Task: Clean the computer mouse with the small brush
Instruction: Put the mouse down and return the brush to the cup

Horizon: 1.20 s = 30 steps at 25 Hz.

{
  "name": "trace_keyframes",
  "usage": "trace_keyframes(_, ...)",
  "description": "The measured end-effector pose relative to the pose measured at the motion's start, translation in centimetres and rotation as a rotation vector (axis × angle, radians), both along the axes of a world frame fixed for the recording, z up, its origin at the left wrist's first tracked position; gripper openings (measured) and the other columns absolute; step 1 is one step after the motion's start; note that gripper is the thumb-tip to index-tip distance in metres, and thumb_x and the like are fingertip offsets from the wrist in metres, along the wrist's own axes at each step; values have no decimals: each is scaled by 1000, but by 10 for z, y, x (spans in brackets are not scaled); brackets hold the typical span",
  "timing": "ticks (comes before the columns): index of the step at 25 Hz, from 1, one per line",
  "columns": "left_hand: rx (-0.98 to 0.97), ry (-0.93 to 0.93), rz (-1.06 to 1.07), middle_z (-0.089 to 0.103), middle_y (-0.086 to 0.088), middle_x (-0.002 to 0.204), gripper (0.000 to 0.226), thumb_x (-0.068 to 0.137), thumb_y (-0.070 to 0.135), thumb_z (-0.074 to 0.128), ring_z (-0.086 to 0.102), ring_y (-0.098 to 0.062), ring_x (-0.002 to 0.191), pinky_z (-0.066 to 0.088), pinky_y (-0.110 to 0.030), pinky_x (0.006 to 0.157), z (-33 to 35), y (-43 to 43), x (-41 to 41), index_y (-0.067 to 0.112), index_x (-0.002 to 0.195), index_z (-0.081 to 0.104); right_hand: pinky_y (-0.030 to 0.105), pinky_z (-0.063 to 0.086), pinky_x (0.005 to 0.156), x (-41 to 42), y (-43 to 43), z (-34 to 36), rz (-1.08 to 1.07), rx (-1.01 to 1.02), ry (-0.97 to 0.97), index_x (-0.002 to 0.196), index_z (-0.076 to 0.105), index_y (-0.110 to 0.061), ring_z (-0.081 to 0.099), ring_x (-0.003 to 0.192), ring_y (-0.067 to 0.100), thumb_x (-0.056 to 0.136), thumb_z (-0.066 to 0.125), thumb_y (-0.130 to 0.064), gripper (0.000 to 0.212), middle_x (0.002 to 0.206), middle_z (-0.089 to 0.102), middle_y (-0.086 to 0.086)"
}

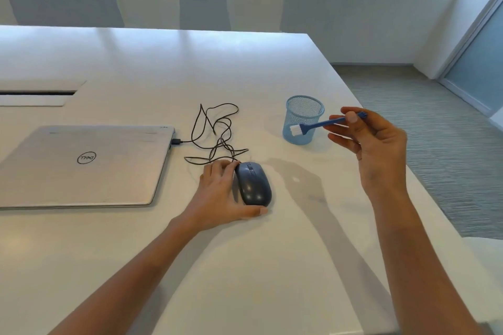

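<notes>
A dark grey computer mouse lies on the white table, a little right of the middle. My left hand cups its left side, fingers at the front and thumb at the back end. My right hand is raised above the table to the right and pinches a small blue brush by its handle. The white bristles point left, in front of the blue mesh cup. The brush is well apart from the mouse.
A blue mesh pen cup stands behind the mouse to the right. A closed silver laptop lies at the left, with the mouse's tangled black cable plugged into it. The table's right edge drops to a carpeted floor; white chairs stand behind.
</notes>
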<state>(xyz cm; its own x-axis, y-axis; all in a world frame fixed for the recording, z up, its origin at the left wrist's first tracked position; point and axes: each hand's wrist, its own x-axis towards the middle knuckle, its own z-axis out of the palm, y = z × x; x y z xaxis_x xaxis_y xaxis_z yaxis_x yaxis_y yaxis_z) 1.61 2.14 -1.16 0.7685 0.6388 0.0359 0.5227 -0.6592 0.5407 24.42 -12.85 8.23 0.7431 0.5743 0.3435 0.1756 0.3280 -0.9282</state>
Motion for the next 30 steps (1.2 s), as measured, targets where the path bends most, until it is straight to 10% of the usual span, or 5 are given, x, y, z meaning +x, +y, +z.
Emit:
trace_keyframes(13,-96,9,24,30,4,144,114,68,75,71,20,-13,135,24,-29,106,10,4,-5,21,156,23,24,61,70,6,12,-1,-36,-54,-52,98,74,-21,78,86,17,97,61,-14,15,87,80,-10)
trace_keyframes(30,-67,-449,-59,73,5,112,30,87,30,75,66,-10,101,51,-25,86,116,18,99,20,116,73,25,62,74,42,43,18,-126,-196,-279,110,72,-3,76,80,10,95,65,-12,19,96,75,8)
